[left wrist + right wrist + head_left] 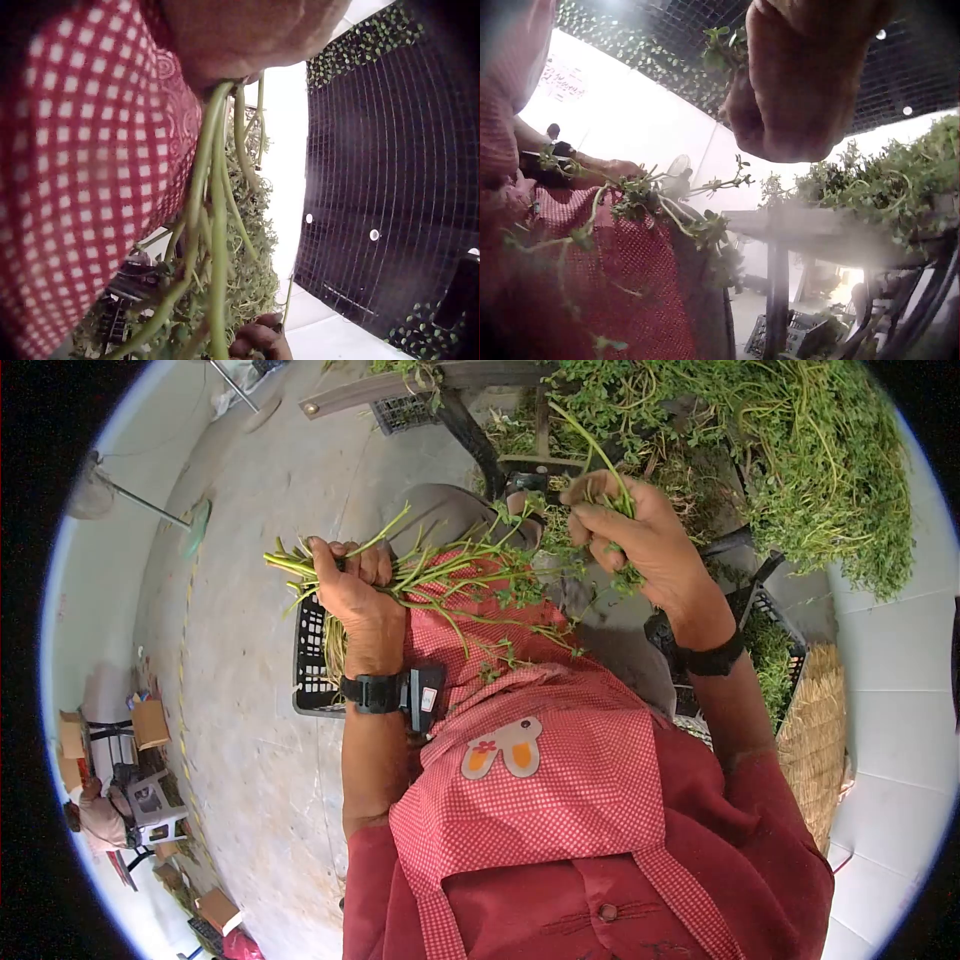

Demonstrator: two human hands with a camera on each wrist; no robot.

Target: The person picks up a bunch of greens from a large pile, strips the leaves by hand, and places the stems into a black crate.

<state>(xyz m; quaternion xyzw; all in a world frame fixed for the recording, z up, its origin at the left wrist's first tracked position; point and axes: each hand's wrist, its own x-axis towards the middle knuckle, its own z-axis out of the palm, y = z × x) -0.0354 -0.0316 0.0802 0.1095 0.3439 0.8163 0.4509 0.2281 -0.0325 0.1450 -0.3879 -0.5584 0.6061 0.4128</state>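
A bunch of green leafy stems (440, 575) lies across the person's lap, its cut ends sticking out to the left. My left hand (352, 592) grips the bunch near those ends, fingers curled round it; in the left wrist view several stems (214, 187) hang out below that hand. To the right and a little higher, my right hand (645, 540) pinches a single green stem (597, 448) that points up and left, with small leaves showing under the fingers. In the right wrist view, leaves (724, 52) poke out beside the right hand (802, 82).
A large heap of leafy greens (820, 470) lies on a wooden-edged table (400, 387) ahead. Black plastic crates stand beside the lap, one at left (310, 660) and one with greens at right (797, 650). A woven straw mat (815, 730) is at the far right.
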